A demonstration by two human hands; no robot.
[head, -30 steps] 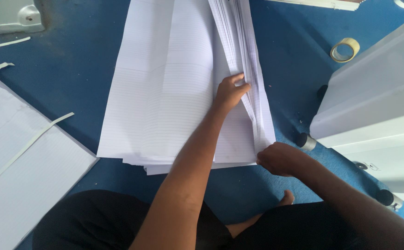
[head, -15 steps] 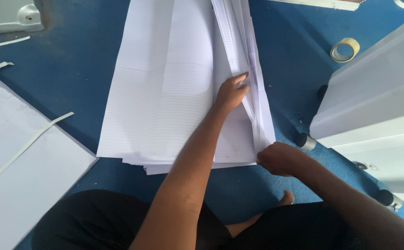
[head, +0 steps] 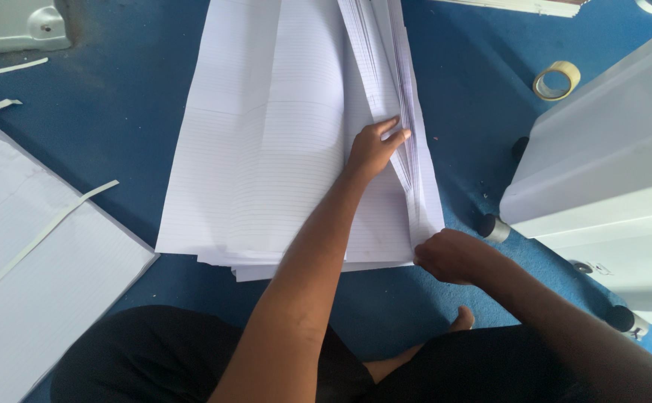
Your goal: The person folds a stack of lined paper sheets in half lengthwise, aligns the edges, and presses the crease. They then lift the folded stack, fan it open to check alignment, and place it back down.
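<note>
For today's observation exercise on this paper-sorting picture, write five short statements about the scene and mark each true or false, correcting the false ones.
1. The left hand rests on the stack of ruled paper. True.
2. The right hand is at the stack's near right corner. True.
3. The floor is red. False: it is blue.
4. A roll of tape lies on the stack. False: it lies on the floor, right of it.
5. The sheets are plain. False: they are lined.

no packages, no labels, no signs, no screens in view, only plain lined paper sheets and bare surfaces, nothing printed to report
</note>
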